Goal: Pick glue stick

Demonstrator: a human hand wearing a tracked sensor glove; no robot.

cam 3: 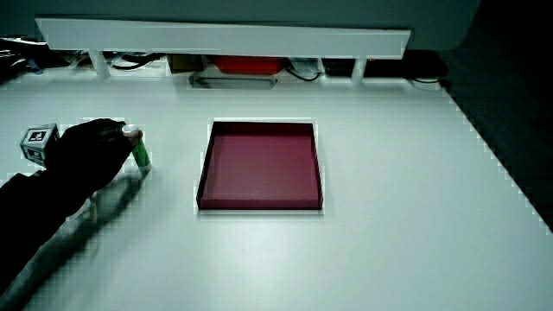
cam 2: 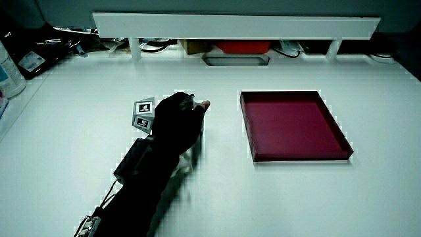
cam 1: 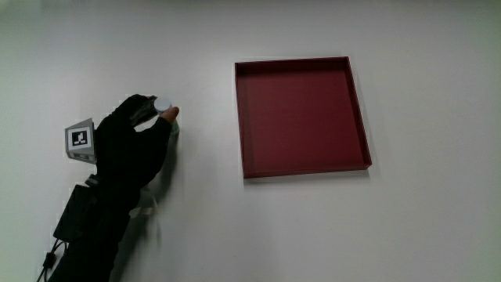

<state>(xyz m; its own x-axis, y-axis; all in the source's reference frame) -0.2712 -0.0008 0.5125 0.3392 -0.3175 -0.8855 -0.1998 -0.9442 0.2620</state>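
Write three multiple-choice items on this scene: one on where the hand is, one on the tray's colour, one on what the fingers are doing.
1. Where is the hand?
A. Inside the tray
B. On the table beside the tray
C. On the partition

2. What colour is the tray?
A. Dark red
B. Blue
C. Yellow

3. What are the fingers doing?
A. Spread flat, holding nothing
B. Gripping the tray's rim
C. Closed on the glue stick

Key: 1 B, the hand is apart from the tray in all views. 2 A, its floor and walls are dark red. 3 C, a side view shows the green, white-capped stick in the fingers.
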